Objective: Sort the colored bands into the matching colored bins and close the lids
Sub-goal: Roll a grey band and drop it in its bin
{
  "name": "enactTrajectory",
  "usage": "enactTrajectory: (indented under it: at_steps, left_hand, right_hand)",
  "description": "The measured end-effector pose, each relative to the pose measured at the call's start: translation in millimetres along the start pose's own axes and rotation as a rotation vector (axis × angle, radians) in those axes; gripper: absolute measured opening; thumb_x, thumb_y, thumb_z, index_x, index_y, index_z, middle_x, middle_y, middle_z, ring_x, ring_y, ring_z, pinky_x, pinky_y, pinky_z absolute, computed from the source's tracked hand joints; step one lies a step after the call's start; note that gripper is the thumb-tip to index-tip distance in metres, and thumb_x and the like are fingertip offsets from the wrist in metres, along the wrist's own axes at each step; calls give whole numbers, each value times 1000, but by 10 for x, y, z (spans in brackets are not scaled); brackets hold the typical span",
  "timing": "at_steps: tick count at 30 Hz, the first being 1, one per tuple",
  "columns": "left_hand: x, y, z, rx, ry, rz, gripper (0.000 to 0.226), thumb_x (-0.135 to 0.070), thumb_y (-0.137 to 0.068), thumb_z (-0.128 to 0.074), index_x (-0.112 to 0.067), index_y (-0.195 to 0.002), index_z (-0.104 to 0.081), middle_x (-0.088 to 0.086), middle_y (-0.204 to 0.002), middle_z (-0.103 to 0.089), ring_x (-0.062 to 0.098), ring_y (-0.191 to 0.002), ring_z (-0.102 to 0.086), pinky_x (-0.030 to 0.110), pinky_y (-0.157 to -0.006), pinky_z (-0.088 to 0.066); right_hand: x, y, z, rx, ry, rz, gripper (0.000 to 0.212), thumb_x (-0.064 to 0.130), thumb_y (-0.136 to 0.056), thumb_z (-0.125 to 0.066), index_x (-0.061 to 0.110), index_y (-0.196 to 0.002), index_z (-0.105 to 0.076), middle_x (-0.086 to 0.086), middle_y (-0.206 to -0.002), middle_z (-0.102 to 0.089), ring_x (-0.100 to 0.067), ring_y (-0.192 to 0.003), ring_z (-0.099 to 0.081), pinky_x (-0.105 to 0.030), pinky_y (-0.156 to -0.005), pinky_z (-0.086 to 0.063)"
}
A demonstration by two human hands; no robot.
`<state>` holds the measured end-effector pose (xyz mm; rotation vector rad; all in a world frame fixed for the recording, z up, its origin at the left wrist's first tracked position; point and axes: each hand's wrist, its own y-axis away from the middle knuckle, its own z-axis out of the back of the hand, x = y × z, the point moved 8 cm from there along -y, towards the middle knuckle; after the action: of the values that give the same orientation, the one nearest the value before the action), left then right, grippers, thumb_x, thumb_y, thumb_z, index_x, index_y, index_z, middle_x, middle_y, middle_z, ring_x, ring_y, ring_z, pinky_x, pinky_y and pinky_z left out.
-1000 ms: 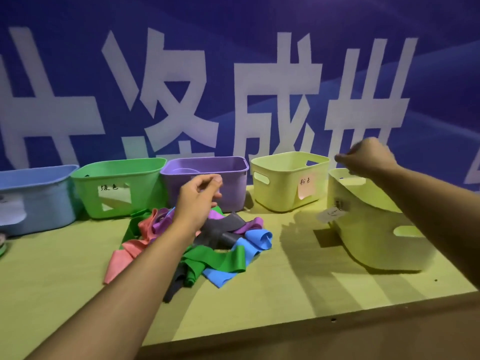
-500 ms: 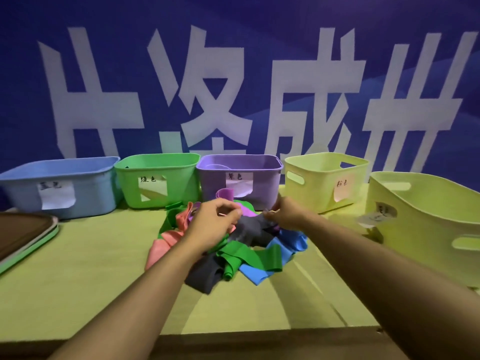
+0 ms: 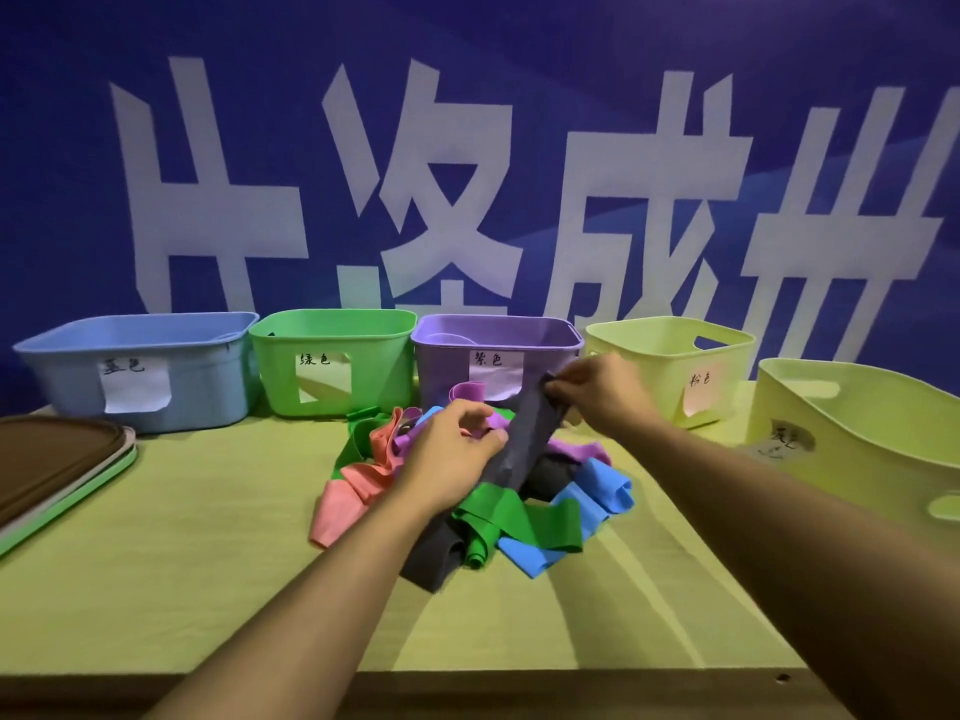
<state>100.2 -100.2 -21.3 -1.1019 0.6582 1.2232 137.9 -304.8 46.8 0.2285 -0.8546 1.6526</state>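
Both hands meet at the centre of the frame over a heap of colored bands. The right hand (image 3: 597, 394) pinches the upper end of a dark grey band (image 3: 524, 439) between fingers and thumb, lifting it just in front of the purple bin (image 3: 496, 337). The left hand (image 3: 452, 459), fingers curled, grips the same band lower down, where it runs into the pile (image 3: 467, 496).

A second ago the right hand was away at the large yellow-green bin (image 3: 857, 439) on the right edge, and the left hand hovered over the heap. Half a second ago both had come down onto the bands. Now the grey band is drawn partly free, its lower end still trapped under a green band (image 3: 514, 517). Sorting appears to be at an early stage: pink, purple, blue and green bands remain tangled together, and no lid is on any bin.

Across the middle of the frame stands a row of open bins: blue bin (image 3: 140, 350) at left, then green bin (image 3: 332, 345), purple, and a pale yellow bin (image 3: 670, 356), each with a paper label. They sit on a yellow-green table (image 3: 182, 563) with a brown front edge. Stacked lids (image 3: 57, 459) lie at the left edge. Behind, filling the upper frame, is a blue banner (image 3: 467, 96) with large white characters.
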Motion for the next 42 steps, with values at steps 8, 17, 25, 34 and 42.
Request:
enactTrajectory:
  at_steps: [8, 17, 25, 34, 42]
  left_hand:
    - [-382, -112, 94, -3, 46, -43, 23, -30, -86, -82, -30, -104, -70, -6, -101, -77, 21, -95, -72, 48, -94, -57]
    - [-818, -163, 258, -6, 120, -91, 16, -14, -93, -74, -8, -108, -72, 8, -102, -78, 23, -97, -74, 43, -96, -57]
    - [-1063, -66, 408, 30, 165, -148, 6, -16, -94, -73, -22, -96, -71, 0, -98, -79, 17, -96, -75, 37, -90, -59]
    - [-709, 489, 42, 321, 217, -20, 12, -10, -92, -74, -11, -104, -71, -4, -83, -77, 6, -69, -71, 23, -50, -52]
    - [-224, 597, -113, 360, 133, 94, 14, -14, -92, -76, -14, -105, -73, 9, -97, -79, 15, -77, -74, 29, -56, -56]
  right_hand:
    - [1032, -139, 613, -55, -258, 222, 22, 24, -101, -64, 12, -119, -67, -1, -104, -67, -17, -95, -65, -21, -70, -57]
    - [1540, -197, 1198, -257, -424, 341, 25, 23, -99, -66, 12, -121, -69, -2, -111, -72, -14, -104, -68, -14, -76, -57]
    - [1611, -131, 1480, -336, -621, 358, 28, 23, -93, -74, 11, -118, -70, -3, -111, -73, -14, -104, -70, -30, -90, -61]
    - [1177, 110, 988, -184, -705, 219, 24, 23, -89, -77, 9, -109, -76, 1, -96, -76, -8, -85, -72, -19, -68, -58]
    - [811, 211, 444, -113, -716, 133, 11, 24, -89, -77, 19, -98, -77, 10, -88, -75, 2, -81, -70, -15, -64, -55]
